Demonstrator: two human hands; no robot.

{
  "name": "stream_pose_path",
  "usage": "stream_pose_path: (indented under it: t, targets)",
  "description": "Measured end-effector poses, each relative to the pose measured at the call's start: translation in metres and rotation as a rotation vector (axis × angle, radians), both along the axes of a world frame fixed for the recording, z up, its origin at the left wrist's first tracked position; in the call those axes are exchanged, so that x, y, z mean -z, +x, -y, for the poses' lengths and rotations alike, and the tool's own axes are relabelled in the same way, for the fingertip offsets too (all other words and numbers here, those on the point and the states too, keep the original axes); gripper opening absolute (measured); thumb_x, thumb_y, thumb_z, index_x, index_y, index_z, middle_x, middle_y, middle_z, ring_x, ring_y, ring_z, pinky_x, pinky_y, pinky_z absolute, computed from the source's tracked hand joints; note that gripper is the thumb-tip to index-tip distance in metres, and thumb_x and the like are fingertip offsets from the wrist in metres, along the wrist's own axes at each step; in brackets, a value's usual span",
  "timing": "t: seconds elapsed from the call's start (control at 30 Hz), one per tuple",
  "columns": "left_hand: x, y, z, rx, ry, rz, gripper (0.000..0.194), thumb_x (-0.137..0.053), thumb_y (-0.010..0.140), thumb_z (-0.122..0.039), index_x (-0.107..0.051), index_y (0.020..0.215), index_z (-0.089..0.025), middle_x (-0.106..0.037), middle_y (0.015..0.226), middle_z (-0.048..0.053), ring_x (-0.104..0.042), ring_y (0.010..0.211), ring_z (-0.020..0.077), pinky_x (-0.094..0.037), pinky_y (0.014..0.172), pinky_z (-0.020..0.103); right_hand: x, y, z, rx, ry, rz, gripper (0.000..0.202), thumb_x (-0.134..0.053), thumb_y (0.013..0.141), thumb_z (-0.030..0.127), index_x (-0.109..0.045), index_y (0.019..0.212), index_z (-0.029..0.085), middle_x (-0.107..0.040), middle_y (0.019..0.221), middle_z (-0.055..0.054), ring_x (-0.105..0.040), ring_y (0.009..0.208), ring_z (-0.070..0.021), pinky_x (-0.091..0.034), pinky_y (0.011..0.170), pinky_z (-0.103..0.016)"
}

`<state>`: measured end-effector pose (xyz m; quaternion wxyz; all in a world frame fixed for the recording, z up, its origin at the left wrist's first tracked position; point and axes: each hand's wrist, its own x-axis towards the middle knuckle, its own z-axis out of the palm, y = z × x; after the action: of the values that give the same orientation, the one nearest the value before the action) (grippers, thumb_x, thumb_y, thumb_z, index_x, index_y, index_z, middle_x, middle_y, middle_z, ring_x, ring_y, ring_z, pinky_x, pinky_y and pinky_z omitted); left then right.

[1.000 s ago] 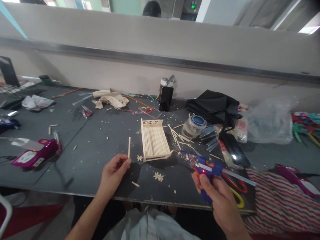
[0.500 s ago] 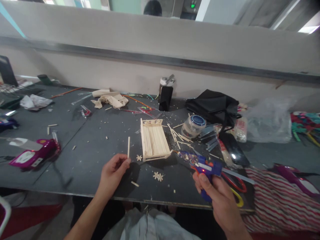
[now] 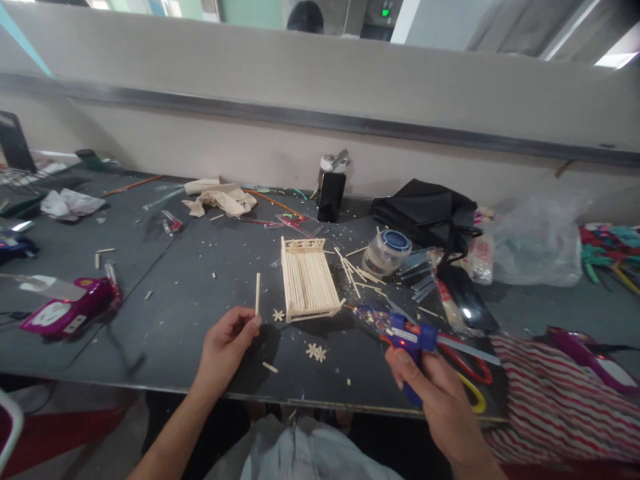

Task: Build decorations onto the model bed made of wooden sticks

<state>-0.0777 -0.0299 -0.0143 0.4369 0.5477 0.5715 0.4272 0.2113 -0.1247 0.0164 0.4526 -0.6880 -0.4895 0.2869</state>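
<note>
Between thumb and fingers, my left hand (image 3: 227,343) pinches a thin wooden stick (image 3: 258,293), which stands upright. My right hand (image 3: 433,390) is wrapped round the grip of a blue glue gun (image 3: 407,331), its nozzle pointing left. A small bed-shaped model of pale sticks (image 3: 310,279) lies on the dark table between my hands. The nozzle is near the model's front right corner; whether they touch I cannot tell. Small star-shaped stick pieces (image 3: 316,352) lie in front of the model, and another star (image 3: 278,315) is by its left corner.
Loose sticks (image 3: 355,270) and a lidded clear jar (image 3: 387,252) are right of the model. A phone (image 3: 331,197) leans on a bottle behind. Scissors (image 3: 475,393) and striped cloth (image 3: 555,393) lie right; a purple glue gun (image 3: 70,308) sits left. A black bag (image 3: 425,210) is at the back.
The blue glue gun in my right hand has tilted slightly and shifted a little to the left. My left hand and the stick have hardly moved.
</note>
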Motion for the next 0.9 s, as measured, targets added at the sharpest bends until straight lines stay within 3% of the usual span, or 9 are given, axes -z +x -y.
stream_pose_path:
  t: [0.1,0.17,0.3,0.4,0.53,0.6,0.7,0.8,0.9]
  targets:
    - [0.002,-0.001,-0.001,0.006,0.006,0.011,0.023,-0.062,0.080,-0.040,-0.061,0.084,-0.017,-0.056,0.063,-0.003,-0.048,0.054,0.0093,-0.037,0.050,0.019,0.004,0.006,0.000,-0.055,0.059,0.363,0.028,-0.052,0.089,0.044,-0.063,0.098,0.020,-0.068,0.086,-0.007,-0.062,0.081,-0.0241,-0.049,0.074,-0.036]
    - [0.003,-0.001,-0.001,0.001,0.014,0.042,0.023,-0.060,0.082,-0.040,-0.060,0.086,-0.018,-0.055,0.064,-0.003,-0.047,0.053,0.0090,-0.037,0.050,0.019,0.010,0.014,-0.002,-0.112,0.156,0.611,0.031,-0.052,0.089,0.038,-0.057,0.114,0.019,-0.066,0.103,-0.011,-0.061,0.095,-0.0276,-0.048,0.084,-0.042]
    - [0.003,-0.002,0.001,-0.051,0.093,0.102,0.021,-0.052,0.088,-0.039,-0.056,0.089,-0.018,-0.054,0.067,-0.003,-0.046,0.054,0.0091,-0.038,0.053,0.020,0.030,0.035,-0.006,-0.231,0.194,0.931,0.042,-0.055,0.084,0.028,-0.049,0.124,0.016,-0.064,0.106,-0.013,-0.058,0.098,-0.0298,-0.048,0.085,-0.047]
    - [-0.005,-0.001,0.011,-0.028,0.161,-0.055,0.021,-0.045,0.092,-0.037,-0.053,0.084,-0.019,-0.052,0.065,-0.004,-0.047,0.055,0.0100,-0.039,0.055,0.021,0.035,0.049,-0.005,-0.304,0.146,0.997,0.047,-0.060,0.080,0.030,-0.051,0.124,0.015,-0.063,0.108,-0.013,-0.059,0.099,-0.0302,-0.049,0.085,-0.048]
    - [-0.030,0.006,0.030,0.199,0.339,-0.417,0.017,-0.042,0.093,-0.029,-0.055,0.087,-0.020,-0.056,0.064,-0.001,-0.051,0.056,0.0125,-0.038,0.054,0.023,0.005,0.047,-0.001,-0.292,0.284,0.925,0.033,-0.053,0.086,0.025,-0.057,0.119,0.021,-0.062,0.111,-0.010,-0.059,0.102,-0.0264,-0.046,0.090,-0.045]
    - [-0.045,0.011,0.037,0.375,0.486,-0.537,0.019,-0.039,0.094,-0.025,-0.054,0.083,-0.020,-0.057,0.065,0.001,-0.052,0.057,0.0137,-0.038,0.054,0.025,-0.020,0.033,-0.002,-0.253,0.390,0.861,0.033,-0.053,0.089,0.024,-0.057,0.121,0.023,-0.062,0.106,-0.009,-0.060,0.098,-0.0242,-0.047,0.088,-0.040]
    - [-0.066,0.019,0.038,0.562,0.598,-0.664,0.022,-0.036,0.094,-0.021,-0.054,0.081,-0.020,-0.058,0.065,0.003,-0.052,0.058,0.0150,-0.038,0.055,0.027,-0.046,0.002,-0.009,-0.357,0.570,0.942,0.041,-0.061,0.086,0.018,-0.057,0.125,0.028,-0.064,0.097,-0.006,-0.060,0.084,-0.0195,-0.048,0.078,-0.033]
    - [-0.081,0.024,0.032,0.680,0.644,-0.772,0.025,-0.035,0.094,-0.021,-0.055,0.078,-0.020,-0.058,0.065,0.003,-0.050,0.057,0.0152,-0.038,0.055,0.028,-0.051,-0.021,-0.024,-0.482,0.653,1.058,0.042,-0.059,0.084,0.007,-0.061,0.121,0.028,-0.064,0.091,-0.005,-0.058,0.080,-0.0165,-0.047,0.076,-0.029]
    - [-0.088,0.026,0.021,0.738,0.650,-0.797,0.029,-0.034,0.095,-0.023,-0.056,0.078,-0.018,-0.058,0.066,0.003,-0.051,0.057,0.0152,-0.038,0.056,0.028,-0.046,-0.031,-0.040,-0.483,0.678,1.096,0.029,-0.057,0.087,0.009,-0.068,0.108,0.025,-0.065,0.087,-0.005,-0.056,0.079,-0.0159,-0.046,0.074,-0.027]
